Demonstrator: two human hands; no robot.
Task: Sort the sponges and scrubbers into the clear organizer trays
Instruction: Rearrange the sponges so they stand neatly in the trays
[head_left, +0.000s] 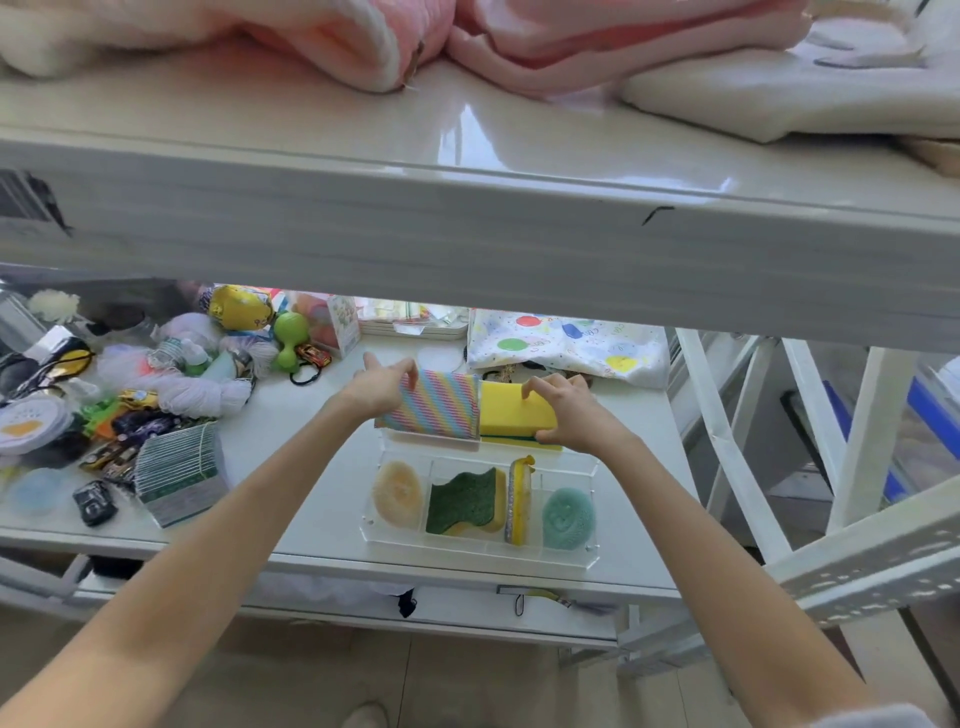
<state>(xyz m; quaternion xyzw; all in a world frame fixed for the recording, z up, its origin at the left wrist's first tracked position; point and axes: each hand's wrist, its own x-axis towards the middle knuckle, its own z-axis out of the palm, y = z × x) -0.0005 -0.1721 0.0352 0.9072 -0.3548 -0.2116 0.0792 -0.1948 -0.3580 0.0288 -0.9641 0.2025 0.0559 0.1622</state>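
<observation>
A clear organizer tray (480, 551) sits on the white table (291, 431), and everything below is placed relative to it. Its near row has four compartments. The leftmost holds a pale orange round scrubber (397, 493). The next holds a wavy sponge (466, 503) with a green top and yellow underside, lying tilted. The third, narrow one holds a thin yellow sponge (518, 499) standing on edge. The rightmost holds a teal round scrubber (568, 512).

At the far side of the tray, a second clear section (431, 441) takes two more pieces. The left hand (376, 387) has its grip closed on the top edge of a rainbow-striped sponge (434, 408), which stands upright with its lower edge in that section. Just to the right of it, touching, the right hand (563, 413) has its grip wrapped around a yellow block sponge (511, 410) with a green layer along its bottom, fingers over the top and thumb at the near corner.

Left of the tray stands a stack of green-edged packets (179, 480), and beyond that a jumble of toy cars (93, 501), white yarn (202, 395) and a green toy (290, 335). Behind the tray lies a dotted cloth (566, 340). Above it all runs a shelf (467, 239) carrying pink towels (467, 36).
</observation>
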